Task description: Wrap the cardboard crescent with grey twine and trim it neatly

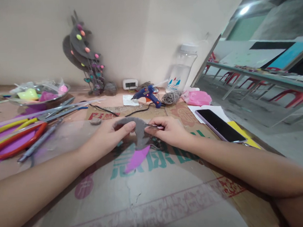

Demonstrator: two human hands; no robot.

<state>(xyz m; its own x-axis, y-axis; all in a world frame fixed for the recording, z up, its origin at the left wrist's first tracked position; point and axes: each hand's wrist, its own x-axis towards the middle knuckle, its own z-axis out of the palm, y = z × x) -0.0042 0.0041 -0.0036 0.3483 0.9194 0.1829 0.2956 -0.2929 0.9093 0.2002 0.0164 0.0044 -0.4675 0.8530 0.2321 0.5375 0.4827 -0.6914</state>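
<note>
My left hand (pixel 120 131) is closed on a crescent moon shape (pixel 141 131), thumb on its upper face and fingers underneath. Grey yarn covers the upper part of the crescent, while its lower tip is bare purple. At the crescent's right edge, my right hand (pixel 168 129) pinches a strand of grey yarn (pixel 155 126) between thumb and fingers. Some loose dark yarn hangs below that hand, partly hidden by it. Both hands are above a cardboard sheet (pixel 148 204) with green and red print.
A blue glue gun (pixel 148 93) and a yarn ball (pixel 171 98) lie behind the hands. Scissors (pixel 19 139) and a bowl (pixel 40 104) are left; a phone (pixel 220 125) and a water bottle (pixel 181 69) right. A decorated moon hanging (pixel 85 50) stands against the wall.
</note>
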